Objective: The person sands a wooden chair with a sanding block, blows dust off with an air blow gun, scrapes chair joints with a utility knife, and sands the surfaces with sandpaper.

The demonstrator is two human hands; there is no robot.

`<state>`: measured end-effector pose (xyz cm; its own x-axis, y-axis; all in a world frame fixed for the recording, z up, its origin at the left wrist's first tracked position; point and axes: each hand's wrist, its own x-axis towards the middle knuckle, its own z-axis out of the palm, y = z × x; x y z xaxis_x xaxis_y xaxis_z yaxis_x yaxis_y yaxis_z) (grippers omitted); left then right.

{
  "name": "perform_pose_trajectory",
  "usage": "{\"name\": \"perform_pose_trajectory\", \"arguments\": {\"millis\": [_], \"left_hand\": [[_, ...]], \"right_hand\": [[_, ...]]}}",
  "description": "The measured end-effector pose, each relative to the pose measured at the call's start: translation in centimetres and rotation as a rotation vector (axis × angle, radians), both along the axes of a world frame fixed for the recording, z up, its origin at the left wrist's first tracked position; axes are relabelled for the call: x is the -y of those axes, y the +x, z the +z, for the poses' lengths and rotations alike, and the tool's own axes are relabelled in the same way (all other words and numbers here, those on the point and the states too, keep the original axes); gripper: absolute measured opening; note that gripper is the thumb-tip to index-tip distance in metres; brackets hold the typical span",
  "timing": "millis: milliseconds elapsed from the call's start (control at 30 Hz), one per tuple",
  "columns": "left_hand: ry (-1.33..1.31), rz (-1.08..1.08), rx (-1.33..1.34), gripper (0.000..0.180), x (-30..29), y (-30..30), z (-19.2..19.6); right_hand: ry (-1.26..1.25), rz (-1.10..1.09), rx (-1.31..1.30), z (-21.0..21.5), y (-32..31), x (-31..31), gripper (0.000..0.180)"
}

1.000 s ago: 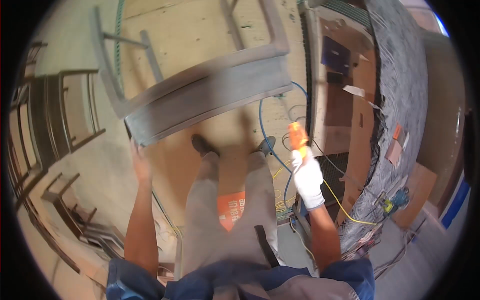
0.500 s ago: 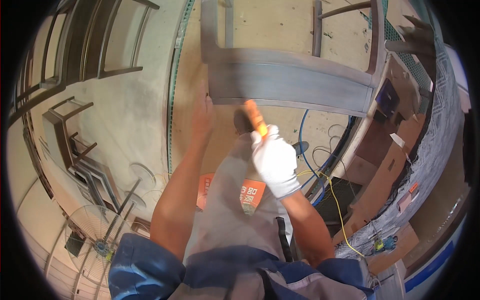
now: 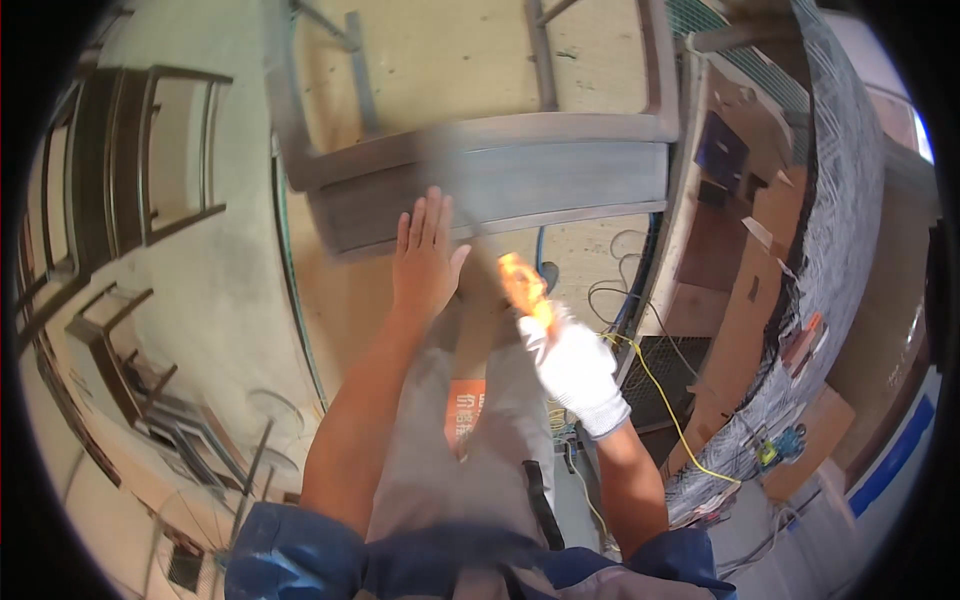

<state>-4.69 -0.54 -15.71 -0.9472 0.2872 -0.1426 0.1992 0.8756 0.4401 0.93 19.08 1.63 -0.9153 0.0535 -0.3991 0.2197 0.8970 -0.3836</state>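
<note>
A grey-brown wooden furniture frame [image 3: 560,180] with a broad flat panel lies across the upper middle. My bare left hand [image 3: 428,255] is held flat with fingers stretched out, at the panel's near left part; whether it touches the wood I cannot tell. My right hand [image 3: 575,375], in a white knitted glove, is closed around an orange-handled tool [image 3: 525,285]. The tool's handle points up and left toward the panel. A dark smear runs on from it toward the panel, too blurred to name its working end.
Several dark chair frames [image 3: 125,160] stand at left, with a wire fan [image 3: 195,545] below them. Blue and yellow cords [image 3: 668,410] trail at right. Beyond stand cardboard [image 3: 750,340] and a bulky wrapped grey roll [image 3: 835,230]. A red printed sheet [image 3: 465,415] lies between my legs.
The furniture frame now appears farther left and tilted. My left hand has left its left edge and spread flat in front of the panel. My right hand sits slightly lower and farther right.
</note>
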Motion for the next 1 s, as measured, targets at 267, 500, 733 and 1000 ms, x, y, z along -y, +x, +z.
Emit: {"name": "perform_pose_trajectory", "arguments": {"millis": [267,500,733,1000], "left_hand": [[-0.074,-0.32,-0.045,0.079,-5.9,-3.9,-0.8],[-0.12,-0.365,-0.109,0.077,-12.1,-5.5,-0.6],[-0.193,-0.436,-0.124,0.073,-19.5,-7.6,-0.3],[-0.457,-0.486,-0.134,0.064,-26.4,-7.7,1.5]], "right_hand": [[0.363,-0.443,-0.064,-2.0,0.7,-14.3,0.042],[0.151,-0.576,0.123,-2.4,6.0,-15.8,0.034],[-0.063,-0.674,0.26,-0.1,9.2,-18.2,0.032],[-0.423,-0.889,0.233,3.2,19.5,-27.6,0.044]]}}
